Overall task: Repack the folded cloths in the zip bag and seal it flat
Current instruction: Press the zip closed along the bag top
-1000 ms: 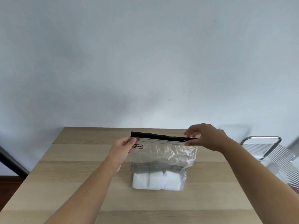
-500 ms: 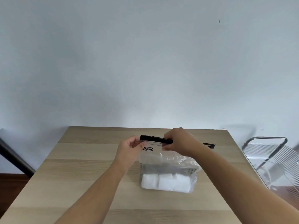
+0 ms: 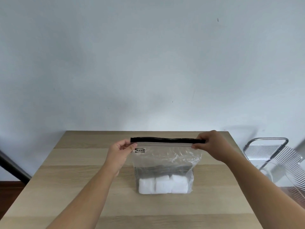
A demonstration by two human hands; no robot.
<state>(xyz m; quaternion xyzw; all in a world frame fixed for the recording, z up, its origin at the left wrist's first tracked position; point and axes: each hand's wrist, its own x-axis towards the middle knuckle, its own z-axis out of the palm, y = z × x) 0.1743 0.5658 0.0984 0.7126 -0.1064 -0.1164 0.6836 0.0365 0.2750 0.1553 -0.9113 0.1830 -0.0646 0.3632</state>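
A clear zip bag with a black zip strip along its top stands upright on the wooden table. Folded white cloths sit side by side in its bottom, with something dark grey above them. My left hand pinches the strip's left end. My right hand pinches the right end. The strip is stretched straight between the two hands; I cannot tell if it is sealed.
A clear ribbed chair with a chrome frame stands off the table's right side. A dark metal bar slants past the left edge. A pale wall rises behind the table's far edge.
My right hand slid along the zip strip from near the left end out to the right end. The left hand kept its pinch on the left corner.
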